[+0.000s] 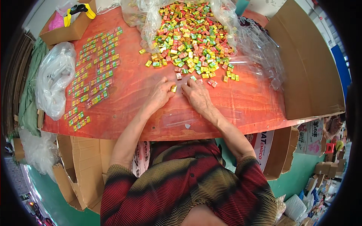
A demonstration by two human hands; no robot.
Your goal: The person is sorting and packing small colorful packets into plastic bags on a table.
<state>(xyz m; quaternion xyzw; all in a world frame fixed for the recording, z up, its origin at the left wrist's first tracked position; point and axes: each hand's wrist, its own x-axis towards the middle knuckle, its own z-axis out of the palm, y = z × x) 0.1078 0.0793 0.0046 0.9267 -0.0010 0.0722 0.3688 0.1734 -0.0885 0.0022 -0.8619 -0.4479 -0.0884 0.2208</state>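
Observation:
My left hand (161, 92) is closed at the middle of the red table, with a small yellow box (174, 88) between thumb and fingers. Just to its right, my right hand (197, 95) bends its fingers down to the tabletop; whatever lies under the fingertips is hidden. A red-and-white small box (178, 76) lies just beyond the gap between my hands. Past my right fingertips are a green small box (193, 78) and a pair of red small boxes (212, 83). Farther back spreads a big heap of small boxes (196, 41) in red, yellow and green.
Several rows of small boxes (102, 76) lie along the left of the red table (143, 124). A clear plastic bag (56, 81) sits at the left edge. Clear plastic sleeves (260, 49) pile up right of the heap, beside a tall cardboard box (309, 64). An open carton (68, 32) stands back left.

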